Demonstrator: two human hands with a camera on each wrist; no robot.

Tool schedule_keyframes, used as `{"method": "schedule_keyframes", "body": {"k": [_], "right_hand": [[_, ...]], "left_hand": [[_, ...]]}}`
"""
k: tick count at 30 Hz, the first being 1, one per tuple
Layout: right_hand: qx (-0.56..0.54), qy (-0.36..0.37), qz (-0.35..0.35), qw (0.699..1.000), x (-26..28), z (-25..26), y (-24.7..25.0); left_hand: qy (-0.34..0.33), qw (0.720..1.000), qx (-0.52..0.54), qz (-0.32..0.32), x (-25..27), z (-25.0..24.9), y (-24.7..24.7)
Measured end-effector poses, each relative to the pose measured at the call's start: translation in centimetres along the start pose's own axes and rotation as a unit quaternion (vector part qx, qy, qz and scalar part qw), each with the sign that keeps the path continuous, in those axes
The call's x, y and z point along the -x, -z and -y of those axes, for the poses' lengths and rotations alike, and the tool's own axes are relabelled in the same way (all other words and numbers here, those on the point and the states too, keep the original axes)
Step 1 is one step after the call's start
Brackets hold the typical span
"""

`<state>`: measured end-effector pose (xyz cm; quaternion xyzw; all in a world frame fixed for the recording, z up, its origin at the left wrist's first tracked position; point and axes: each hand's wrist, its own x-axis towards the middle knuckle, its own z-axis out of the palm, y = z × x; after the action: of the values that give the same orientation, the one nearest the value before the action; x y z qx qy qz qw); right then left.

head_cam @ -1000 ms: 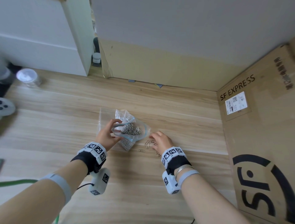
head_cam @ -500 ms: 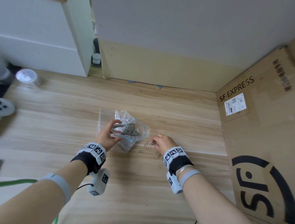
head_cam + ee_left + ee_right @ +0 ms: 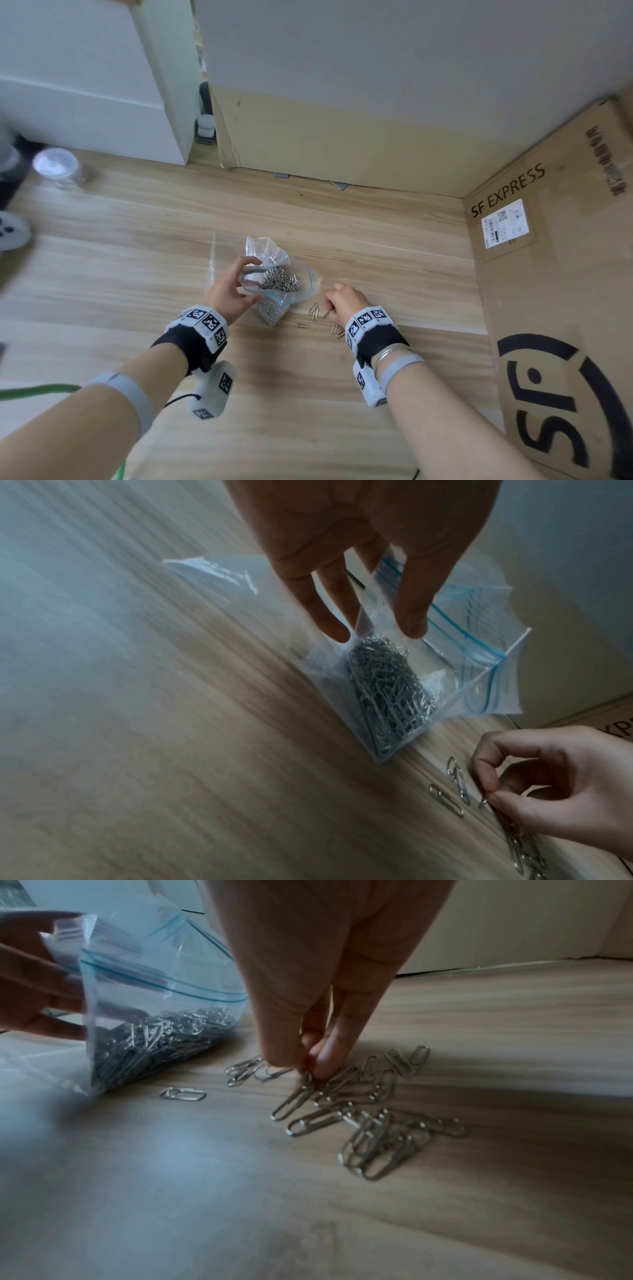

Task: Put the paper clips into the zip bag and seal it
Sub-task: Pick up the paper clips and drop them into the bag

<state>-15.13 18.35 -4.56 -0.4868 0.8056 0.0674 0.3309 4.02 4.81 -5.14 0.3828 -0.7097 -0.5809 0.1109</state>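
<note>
A clear zip bag (image 3: 301,274) with a blue seal strip stands on the wooden floor, its mouth open and a heap of silver paper clips (image 3: 281,281) inside. My left hand (image 3: 233,291) pinches the bag's near rim (image 3: 373,610) between thumb and fingers. To the right of the bag, several loose paper clips (image 3: 373,1123) lie on the floor. My right hand (image 3: 342,303) reaches down onto them, and its fingertips (image 3: 322,1058) pinch a paper clip (image 3: 291,1102) at one end.
A large SF Express cardboard box (image 3: 561,308) rises along the right. A cardboard sheet (image 3: 342,144) leans on the wall behind. A jar (image 3: 61,168) stands far left, and a green cable (image 3: 37,390) runs under my left arm.
My right hand has drawn back slightly to the right and curled its fingers onto the loose clips, pinching one. The left hand and the bag have stayed put.
</note>
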Motion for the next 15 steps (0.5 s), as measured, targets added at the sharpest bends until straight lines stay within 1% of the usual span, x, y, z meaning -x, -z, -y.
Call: {"method": "schedule_keyframes", "body": {"k": [11, 13, 15], "right_hand": [[-0.039, 0.012, -0.019, 0.999, 0.4, -0.5, -1.0], [-0.069, 0.009, -0.060, 0.996, 0.7, -0.6, -0.8], [-0.111, 0.007, -0.131, 0.985, 1.0, -0.6, 0.2]], "left_hand": [[0.004, 1.000, 0.000, -0.012, -0.2, 0.3, -0.2], [0.003, 1.000, 0.000, -0.009, -0.2, 0.3, -0.2], [0.001, 1.000, -0.001, -0.007, -0.2, 0.3, -0.1]]}}
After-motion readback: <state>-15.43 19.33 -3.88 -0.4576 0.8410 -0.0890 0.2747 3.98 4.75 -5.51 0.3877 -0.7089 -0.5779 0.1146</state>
